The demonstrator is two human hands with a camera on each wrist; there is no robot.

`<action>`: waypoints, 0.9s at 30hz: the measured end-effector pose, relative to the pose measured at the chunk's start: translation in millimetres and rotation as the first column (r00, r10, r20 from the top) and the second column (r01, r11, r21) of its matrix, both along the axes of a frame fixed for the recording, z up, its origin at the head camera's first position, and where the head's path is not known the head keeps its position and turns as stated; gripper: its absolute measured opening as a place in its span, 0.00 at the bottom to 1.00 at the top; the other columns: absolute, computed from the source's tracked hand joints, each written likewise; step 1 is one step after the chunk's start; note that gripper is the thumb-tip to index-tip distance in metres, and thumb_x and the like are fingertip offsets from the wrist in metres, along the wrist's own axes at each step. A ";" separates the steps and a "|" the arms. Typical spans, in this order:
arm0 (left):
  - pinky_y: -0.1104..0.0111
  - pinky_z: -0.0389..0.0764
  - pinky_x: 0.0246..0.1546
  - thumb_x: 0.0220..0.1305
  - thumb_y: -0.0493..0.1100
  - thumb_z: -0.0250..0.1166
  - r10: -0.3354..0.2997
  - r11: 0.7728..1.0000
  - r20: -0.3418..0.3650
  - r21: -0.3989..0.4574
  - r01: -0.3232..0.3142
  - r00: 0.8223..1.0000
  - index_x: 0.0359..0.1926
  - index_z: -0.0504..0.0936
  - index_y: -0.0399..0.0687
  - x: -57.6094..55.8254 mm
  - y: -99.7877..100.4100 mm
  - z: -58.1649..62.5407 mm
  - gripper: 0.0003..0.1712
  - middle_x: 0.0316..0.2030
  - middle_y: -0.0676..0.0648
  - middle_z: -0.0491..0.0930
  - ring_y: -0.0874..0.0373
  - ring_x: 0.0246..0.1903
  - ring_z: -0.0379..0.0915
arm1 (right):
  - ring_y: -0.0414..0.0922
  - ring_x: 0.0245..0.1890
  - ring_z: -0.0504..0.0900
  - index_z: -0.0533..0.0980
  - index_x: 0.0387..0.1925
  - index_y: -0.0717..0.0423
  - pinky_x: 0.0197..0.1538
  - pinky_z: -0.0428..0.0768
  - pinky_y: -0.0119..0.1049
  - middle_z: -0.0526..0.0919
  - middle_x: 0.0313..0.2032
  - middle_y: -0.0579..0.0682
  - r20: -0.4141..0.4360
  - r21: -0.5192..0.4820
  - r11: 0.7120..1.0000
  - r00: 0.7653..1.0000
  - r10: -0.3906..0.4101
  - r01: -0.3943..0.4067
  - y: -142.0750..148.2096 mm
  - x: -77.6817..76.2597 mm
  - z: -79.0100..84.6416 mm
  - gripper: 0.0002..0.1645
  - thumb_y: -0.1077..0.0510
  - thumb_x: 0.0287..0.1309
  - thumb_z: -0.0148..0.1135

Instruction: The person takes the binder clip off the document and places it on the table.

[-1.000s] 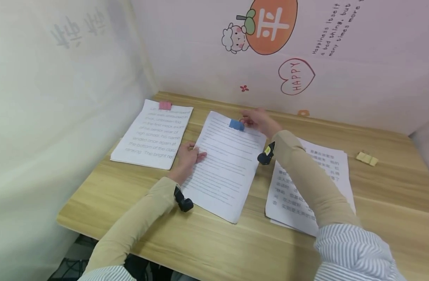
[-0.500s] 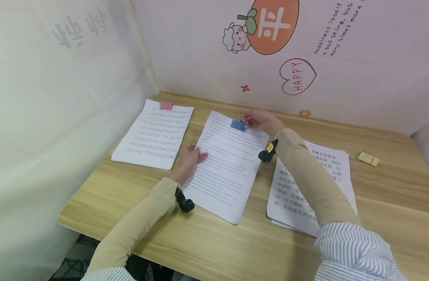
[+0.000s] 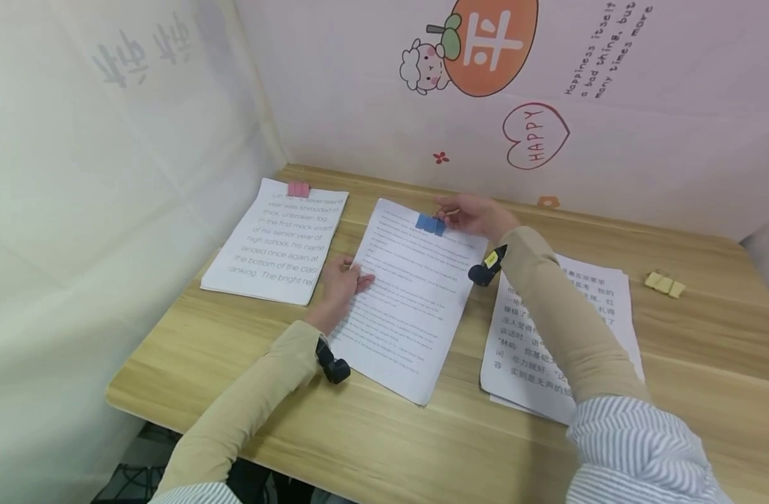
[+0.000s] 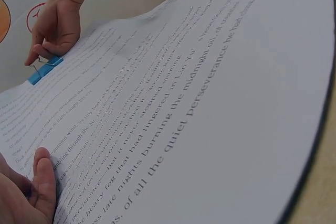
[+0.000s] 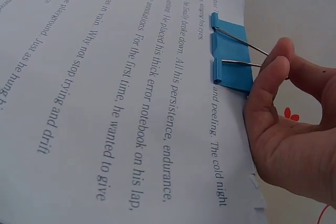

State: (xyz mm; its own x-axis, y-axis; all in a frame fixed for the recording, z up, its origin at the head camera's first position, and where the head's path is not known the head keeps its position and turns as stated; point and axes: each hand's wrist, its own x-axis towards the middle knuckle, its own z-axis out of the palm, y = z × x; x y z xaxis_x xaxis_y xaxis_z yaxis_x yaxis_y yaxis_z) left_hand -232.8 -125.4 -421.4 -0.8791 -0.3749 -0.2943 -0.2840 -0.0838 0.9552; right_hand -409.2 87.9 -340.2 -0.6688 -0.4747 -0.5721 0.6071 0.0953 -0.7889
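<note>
A stack of printed sheets (image 3: 397,308) lies at the middle of the table, a blue binder clip (image 3: 430,224) on its top edge. My right hand (image 3: 475,215) pinches the clip's wire handles (image 5: 241,63) between thumb and index finger; both handles lean outward past the paper's edge. The other fingers of that hand rest by the sheet's edge below the clip. At the stack's left edge, my left hand (image 3: 340,290) grips the paper, thumb (image 4: 44,182) on top. The sheets bow upward in the left wrist view.
To the left lies another printed stack (image 3: 271,245) with a pink binder clip (image 3: 299,190). A third stack (image 3: 529,350), with Chinese print, lies under the right forearm. Beyond it sits a yellow binder clip (image 3: 665,284). A printed wall sheet (image 3: 359,119) borders the table's back.
My right hand has shifted slightly to the right, still at the blue binder clip, and the paper's top right corner has moved right a little. My left hand keeps its place.
</note>
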 end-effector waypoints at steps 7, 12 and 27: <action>0.77 0.86 0.32 0.67 0.33 0.51 0.006 1.000 -0.008 -0.005 -0.006 1.000 0.48 0.72 0.33 -0.8 1.6 0.1 0.11 0.42 0.34 0.77 0.66 0.23 0.80 | 0.38 0.26 0.75 0.78 0.31 0.56 0.27 0.77 0.22 0.78 0.29 0.50 0.055 -0.014 0.998 0.996 0.065 -0.064 7.6 -2.2 5.3 0.11 0.58 0.66 0.51; 0.77 0.86 0.32 0.67 0.34 0.51 0.009 1.000 -0.008 -0.009 -0.009 1.000 0.48 0.72 0.34 -1.2 1.7 -0.5 0.11 0.41 0.35 0.77 0.66 0.24 0.80 | 0.37 0.25 0.73 0.77 0.31 0.57 0.26 0.74 0.21 0.79 0.29 0.50 0.035 -0.034 0.999 0.999 0.039 -0.038 6.7 2.4 6.3 0.11 0.59 0.66 0.51; 0.76 0.86 0.34 0.67 0.33 0.51 0.013 1.000 0.001 0.017 -0.013 1.000 0.48 0.72 0.33 -1.4 -0.1 -1.1 0.11 0.44 0.34 0.77 0.64 0.24 0.81 | 0.37 0.29 0.72 0.75 0.38 0.55 0.30 0.73 0.22 0.76 0.28 0.47 -0.121 -0.008 0.991 0.984 -0.130 0.130 -0.2 10.9 0.4 0.06 0.58 0.64 0.53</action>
